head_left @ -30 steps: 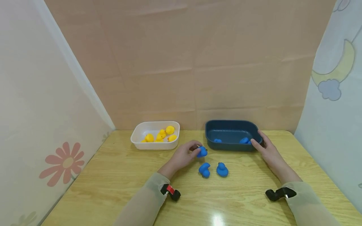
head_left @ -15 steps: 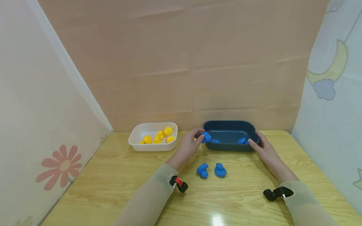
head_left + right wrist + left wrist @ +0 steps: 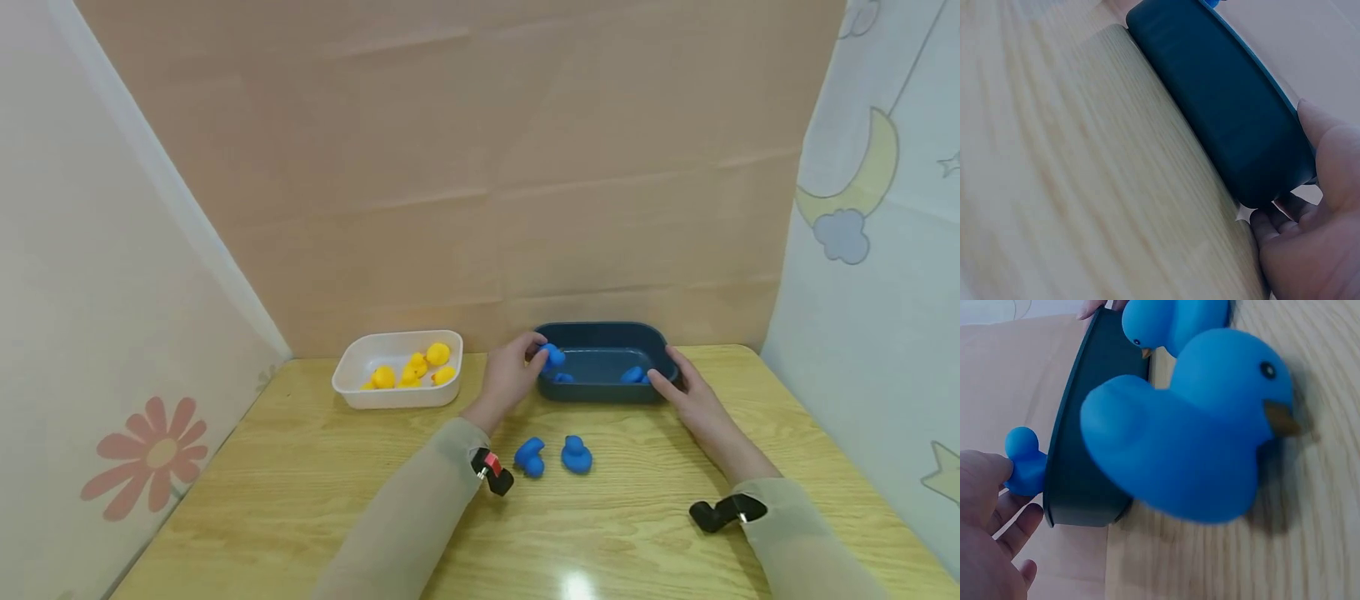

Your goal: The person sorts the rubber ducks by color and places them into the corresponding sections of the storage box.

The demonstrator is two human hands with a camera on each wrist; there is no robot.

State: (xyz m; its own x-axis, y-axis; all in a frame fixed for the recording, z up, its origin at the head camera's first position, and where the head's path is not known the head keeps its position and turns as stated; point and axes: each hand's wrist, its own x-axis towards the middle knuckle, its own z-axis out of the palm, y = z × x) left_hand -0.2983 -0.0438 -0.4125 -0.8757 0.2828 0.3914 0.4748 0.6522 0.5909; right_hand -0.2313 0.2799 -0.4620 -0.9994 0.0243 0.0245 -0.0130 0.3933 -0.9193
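Note:
Pinched in my left hand [image 3: 510,377] is a blue rubber duck [image 3: 554,357], held over the left end of a dark blue bin [image 3: 600,392]. The left wrist view shows this duck [image 3: 1024,467] between thumb and fingers at the bin's rim. At the bin's other end my right hand [image 3: 701,410] grips it, thumb at the rim and fingers round the end wall. Several blue ducks lie inside, one of them a duck [image 3: 632,374] near the right. Two more stay on the table: a tipped duck [image 3: 530,457] and an upright duck [image 3: 577,456].
Left of the dark bin stands a white bin [image 3: 397,400] holding several yellow rubber ducks [image 3: 438,354]. A brown paper backdrop [image 3: 405,250] rises behind the wooden table [image 3: 315,483], with patterned cloth [image 3: 862,333] at the sides.
My left hand has carried the blue duck from above the table up and over the dark bin's left end. My right hand keeps its grip on the bin. The head view has shifted slightly.

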